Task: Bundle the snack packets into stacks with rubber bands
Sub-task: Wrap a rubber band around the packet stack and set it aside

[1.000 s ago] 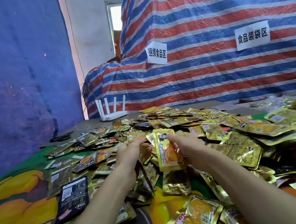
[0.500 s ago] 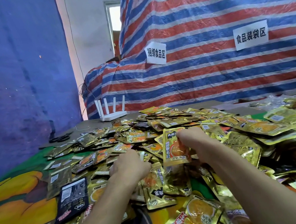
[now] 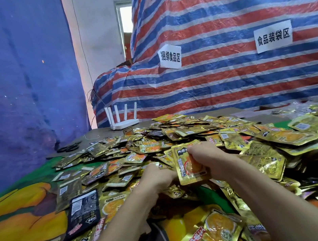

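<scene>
Striped tarp (image 3: 221,16) behind, no role in the task. Desk (image 3: 97,134) carries a loose heap of snack packets (image 3: 197,133), gold foil, lying flat at all angles and overlapping, so nothing there is aligned for banding.

Held packet (image 3: 184,170) is lifted clear of the heap at centre frame. Its long axis is near vertical, printed face to the camera, the black-label end up and the bottom seam down toward the person. Probably held upright so that more packets can be squared against it edge to edge. Cannot tell whether it is one packet or several behind it.

Right hand (image 3: 208,158) grips it from the right side, thumb across the front. Left hand (image 3: 156,178) is just beside the packet's left edge, low over the heap, back of the hand to the camera and fingers hidden. Cannot tell whether it holds anything; likely fetching the next packet.

No rubber band visible. Router (image 3: 123,117) and scissors (image 3: 68,148) sit at the far edge, well apart from the hands.
</scene>
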`<state>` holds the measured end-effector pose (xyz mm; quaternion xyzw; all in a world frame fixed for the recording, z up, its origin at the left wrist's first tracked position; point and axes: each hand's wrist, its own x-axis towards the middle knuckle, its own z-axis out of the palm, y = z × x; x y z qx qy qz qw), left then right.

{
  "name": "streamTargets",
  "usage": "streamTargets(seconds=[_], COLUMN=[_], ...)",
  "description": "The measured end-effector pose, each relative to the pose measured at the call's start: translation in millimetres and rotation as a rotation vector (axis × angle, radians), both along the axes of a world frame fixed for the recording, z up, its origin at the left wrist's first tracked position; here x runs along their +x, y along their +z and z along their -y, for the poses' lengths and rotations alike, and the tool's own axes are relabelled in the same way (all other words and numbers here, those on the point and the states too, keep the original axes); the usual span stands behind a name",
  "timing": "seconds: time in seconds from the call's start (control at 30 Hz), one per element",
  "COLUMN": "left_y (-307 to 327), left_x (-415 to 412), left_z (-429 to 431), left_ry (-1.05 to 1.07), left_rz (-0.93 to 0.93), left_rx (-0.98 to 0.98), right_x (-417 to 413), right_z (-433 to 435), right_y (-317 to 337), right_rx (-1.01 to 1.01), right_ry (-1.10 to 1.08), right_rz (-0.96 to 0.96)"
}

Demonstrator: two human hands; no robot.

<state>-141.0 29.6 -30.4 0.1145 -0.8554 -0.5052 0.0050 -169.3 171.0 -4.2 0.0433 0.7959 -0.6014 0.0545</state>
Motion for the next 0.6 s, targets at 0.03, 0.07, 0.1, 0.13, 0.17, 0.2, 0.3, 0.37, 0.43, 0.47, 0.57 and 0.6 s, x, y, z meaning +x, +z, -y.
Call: streamTargets(seconds=[0.03,0.07,0.1,0.13,0.17,0.2,0.3,0.37,0.43,0.47,0.57,0.6], left_y=[-1,-2,-3,-2,-1,2,8,9,8,7,3,2], left_x=[-2,-3,-5,-6,-7,-8,-10,-7,-1,1,7,8], left_z=[2,4,6,8,9,10,8,3,-2,-6,-17,-20], left_ry=[-0.005,-0.019,-0.033,-0.043,-0.048,-0.047,0.035,0.110,0.122,0.091,-0.035,-0.060], left_rz=[0.018,0.037,0.048,0.050,0.041,0.023,-0.111,-0.235,-0.346,-0.403,-0.483,-0.486], left_rx=[0.053,0.104,0.157,0.215,0.285,0.374,0.590,0.534,0.476,0.478,0.504,0.451], right_x=[1,1,1,0,-1,-1,-2,0,5,7,11,12], right_z=[0,0,0,-2,-5,-7,-11,-6,8,16,37,41], right_y=[-1,-1,-2,-2,0,1,3,2,-4,-9,-27,-31], right_rx=[-0.017,-0.030,-0.053,-0.081,-0.106,-0.121,-0.164,-0.204,-0.220,-0.198,-0.042,-0.043], right_ry=[0.002,-0.005,-0.023,-0.052,-0.092,-0.133,-0.180,-0.166,-0.122,-0.100,-0.081,-0.073], right_rz=[-0.001,-0.011,-0.032,-0.064,-0.101,-0.142,-0.264,-0.310,-0.331,-0.343,-0.419,-0.440])
